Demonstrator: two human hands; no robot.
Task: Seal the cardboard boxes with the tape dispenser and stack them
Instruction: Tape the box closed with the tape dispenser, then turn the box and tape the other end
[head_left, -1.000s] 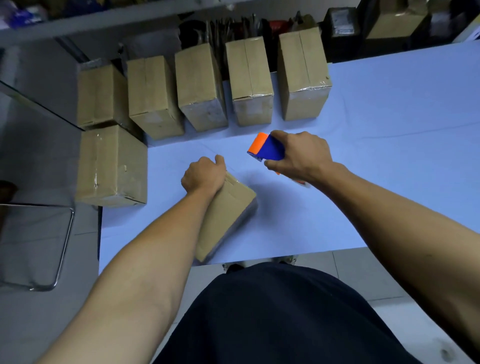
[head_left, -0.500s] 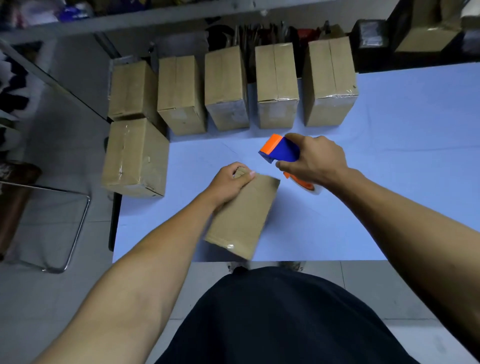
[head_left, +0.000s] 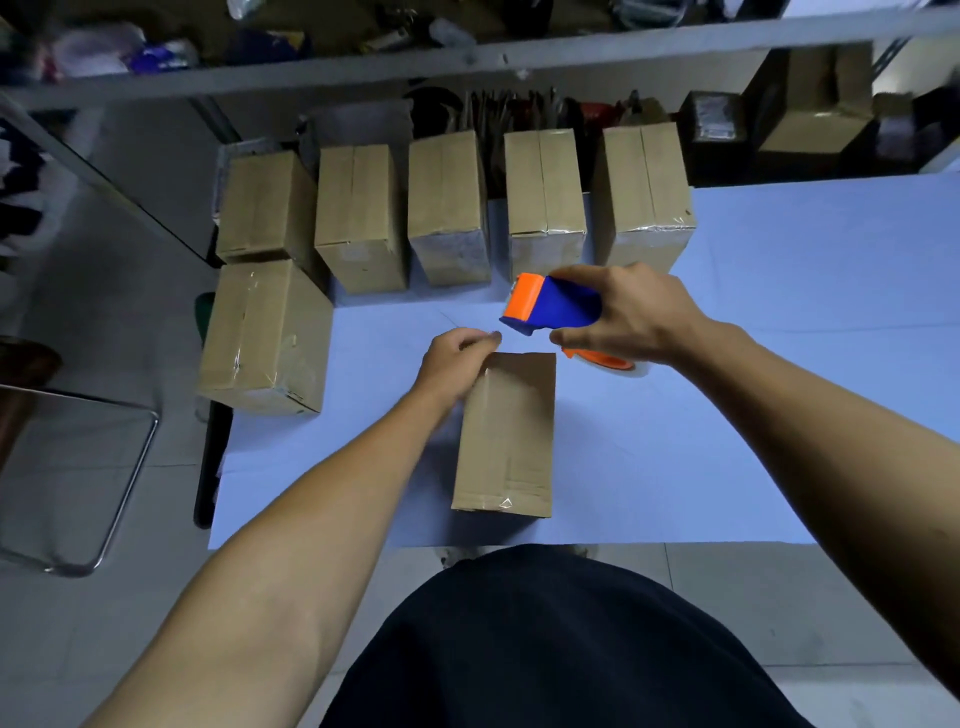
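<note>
**Box on the table, tape dispenser above its far end**

Gripping the far left corner of a cardboard box (head_left: 506, 431), the left hand (head_left: 453, 364) is curling its fingers over the edge at that end. The box is lying flat near the front edge of the pale blue table (head_left: 779, 364), with its long side pointing to 12 o'clock. Some clear tape is shining on its near end.

The right hand (head_left: 636, 314) is holding the tape dispenser (head_left: 553, 306), with fingers and thumb wrapped around the blue body. The orange front is pointing to 9 o'clock. The dispenser is hanging just above the far end of the box, at 1 o'clock from the left hand, and I cannot tell if it is touching the box. The tape roll (head_left: 608, 362) is showing under the right hand.

At 12 o'clock, a row of five closed boxes (head_left: 449, 208) is standing along the far edge of the table. At 10 o'clock, one more box (head_left: 265, 338) is sitting at the left edge, in front of the row. A metal chair frame (head_left: 124, 467) is standing on the floor at 9 o'clock.
</note>
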